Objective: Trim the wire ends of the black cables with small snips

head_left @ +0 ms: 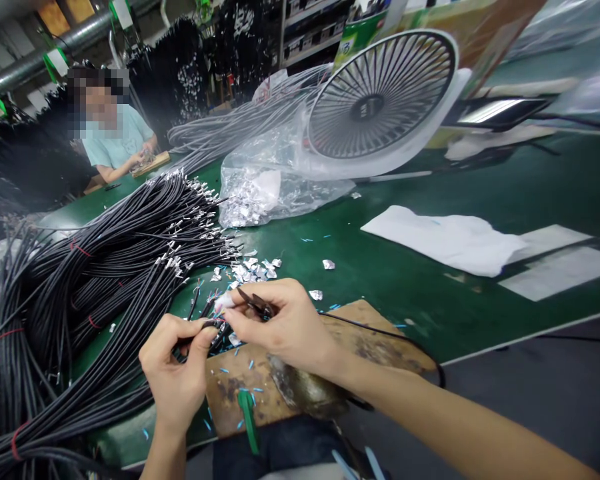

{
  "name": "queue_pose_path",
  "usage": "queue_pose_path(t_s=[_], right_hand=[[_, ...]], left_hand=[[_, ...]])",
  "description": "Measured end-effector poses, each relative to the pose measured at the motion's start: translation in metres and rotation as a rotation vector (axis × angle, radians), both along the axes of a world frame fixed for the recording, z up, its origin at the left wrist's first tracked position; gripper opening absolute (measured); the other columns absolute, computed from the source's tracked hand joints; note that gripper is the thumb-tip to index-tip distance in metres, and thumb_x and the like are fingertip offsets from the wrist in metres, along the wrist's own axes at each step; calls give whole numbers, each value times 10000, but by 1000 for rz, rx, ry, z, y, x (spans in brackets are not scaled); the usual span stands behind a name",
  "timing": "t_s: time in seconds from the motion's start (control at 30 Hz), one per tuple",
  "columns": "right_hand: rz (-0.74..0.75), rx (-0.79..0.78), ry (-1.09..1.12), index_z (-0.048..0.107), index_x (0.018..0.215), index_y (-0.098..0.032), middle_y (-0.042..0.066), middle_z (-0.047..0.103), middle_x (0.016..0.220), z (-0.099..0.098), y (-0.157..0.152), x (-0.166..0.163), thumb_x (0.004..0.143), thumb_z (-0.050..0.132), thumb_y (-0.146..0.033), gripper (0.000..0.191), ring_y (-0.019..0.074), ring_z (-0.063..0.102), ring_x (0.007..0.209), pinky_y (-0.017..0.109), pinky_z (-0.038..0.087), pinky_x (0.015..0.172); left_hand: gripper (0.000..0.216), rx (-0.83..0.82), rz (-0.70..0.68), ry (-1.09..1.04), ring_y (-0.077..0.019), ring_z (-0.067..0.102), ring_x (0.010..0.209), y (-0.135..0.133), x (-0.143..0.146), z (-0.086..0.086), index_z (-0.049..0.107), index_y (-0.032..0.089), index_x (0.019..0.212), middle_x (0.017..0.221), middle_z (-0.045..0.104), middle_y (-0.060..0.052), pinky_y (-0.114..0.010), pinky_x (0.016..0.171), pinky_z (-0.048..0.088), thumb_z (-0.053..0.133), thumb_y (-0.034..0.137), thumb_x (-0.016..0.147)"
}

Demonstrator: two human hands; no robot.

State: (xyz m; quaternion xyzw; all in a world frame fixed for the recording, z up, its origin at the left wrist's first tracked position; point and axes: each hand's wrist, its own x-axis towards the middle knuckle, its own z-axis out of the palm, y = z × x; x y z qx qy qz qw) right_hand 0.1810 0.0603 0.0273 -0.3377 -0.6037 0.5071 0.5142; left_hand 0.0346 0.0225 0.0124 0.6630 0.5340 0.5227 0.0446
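My left hand (177, 373) is closed in a pinch on the end of a black cable (200, 327) over a worn wooden board (300, 373). My right hand (280, 323) is closed around small dark tweezers (254, 303) whose tip meets the cable end. The two hands nearly touch. To the left, a large pile of black cables (105, 280) with metal terminals lies on the green table (430, 280). Silver foil scraps (253, 270) lie just beyond my fingers.
A clear plastic bag (270, 180) of foil scraps sits beside a white fan (380, 100). White cloth (445, 240) lies at the right. A green-handled tool (249, 417) rests at the board's edge. A person in a light shirt (115, 143) works at the far left.
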Motion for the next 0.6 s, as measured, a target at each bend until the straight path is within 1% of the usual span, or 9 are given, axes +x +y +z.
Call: queue_pose_path(t_s=[0.1, 0.2, 0.27, 0.33, 0.4, 0.47, 0.53, 0.6], right_hand=[[34, -105, 65, 525, 481, -152, -39, 403, 466, 3, 1, -1, 652, 558, -240, 195, 60, 333, 456, 199, 268, 412], [87, -330, 119, 580, 537, -143, -39, 471, 466, 4, 5, -1, 591, 595, -231, 105, 60, 381, 442, 196, 308, 422], [154, -449, 113, 596, 554, -137, -34, 501, 452, 2, 9, -2, 568, 611, -221, 86, 64, 406, 426, 198, 324, 423], [232, -484, 104, 580, 533, -138, -33, 504, 437, -1, 11, -2, 575, 623, -228, 109, 57, 389, 403, 195, 307, 410], [240, -442, 119, 576, 543, -140, -38, 496, 446, -4, 12, -3, 604, 624, -243, 130, 48, 363, 402, 191, 283, 405], [174, -361, 126, 597, 599, -137, -42, 494, 489, -4, 10, -3, 631, 612, -236, 105, 48, 363, 426, 188, 279, 417], [119, -252, 97, 616, 649, -135, -46, 479, 526, -3, 7, -3, 655, 589, -215, 85, 46, 353, 440, 189, 278, 424], [83, -90, 38, 612, 630, -134, -51, 445, 526, -4, 4, -3, 678, 572, -187, 81, 45, 335, 446, 192, 274, 428]], left_hand=[[103, -41, -12, -20, -84, 499, 480, -1, -1, 1, 641, 187, 641, 566, 587, 35, -188, 429, 389, 666, 207, 739], [85, -64, -50, -55, -72, 502, 492, -3, -2, 1, 647, 192, 652, 575, 588, 48, -172, 442, 384, 686, 154, 717], [83, -88, -62, -90, -73, 524, 522, -4, -3, 1, 654, 194, 662, 597, 602, 48, -167, 463, 394, 682, 139, 716], [88, -124, -53, -132, -73, 529, 530, -4, -3, 2, 656, 190, 656, 596, 601, 48, -165, 474, 392, 670, 131, 719], [113, -168, -35, -184, -67, 506, 506, -4, -1, 3, 643, 181, 624, 559, 574, 51, -162, 456, 366, 655, 125, 721], [148, -208, -20, -232, -62, 479, 478, -4, 1, 6, 630, 173, 594, 526, 542, 53, -163, 429, 335, 624, 132, 736], [173, -232, -3, -263, -60, 463, 465, -4, 3, 8, 622, 169, 575, 513, 526, 52, -163, 414, 315, 604, 143, 745], [179, -243, 4, -277, -60, 456, 460, -4, 5, 8, 615, 167, 562, 504, 518, 51, -161, 413, 313, 602, 152, 740]])
